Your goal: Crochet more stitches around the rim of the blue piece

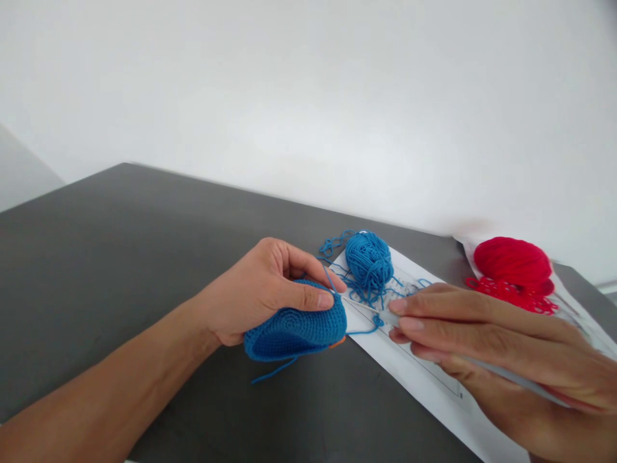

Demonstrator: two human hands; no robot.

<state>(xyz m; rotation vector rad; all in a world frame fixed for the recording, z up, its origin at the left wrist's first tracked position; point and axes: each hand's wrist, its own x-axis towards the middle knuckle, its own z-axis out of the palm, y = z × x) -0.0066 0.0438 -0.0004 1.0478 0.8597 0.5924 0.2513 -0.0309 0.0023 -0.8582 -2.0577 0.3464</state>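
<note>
My left hand [279, 283] pinches the upper edge of a round blue crochet piece [303, 331], thumb in front and fingers behind. The piece is cupped, with rings of stitches showing, and a loose tail hangs below it. A bit of orange shows at its lower right edge. Between the fingers of my right hand [463, 334] is a crochet hook [361, 304] with a grey handle. Its thin metal shaft reaches left to the edge of the blue piece, where the tip is hidden. Blue yarn runs up from that edge toward my left index finger.
Behind my hands lies a ball of blue yarn [370, 260] with loose strands, on a printed paper sheet [385, 360]. Farther right, a red yarn ball [511, 262] and a red crocheted piece [513, 296] rest on another white sheet. The dark table [168, 225] meets a white wall.
</note>
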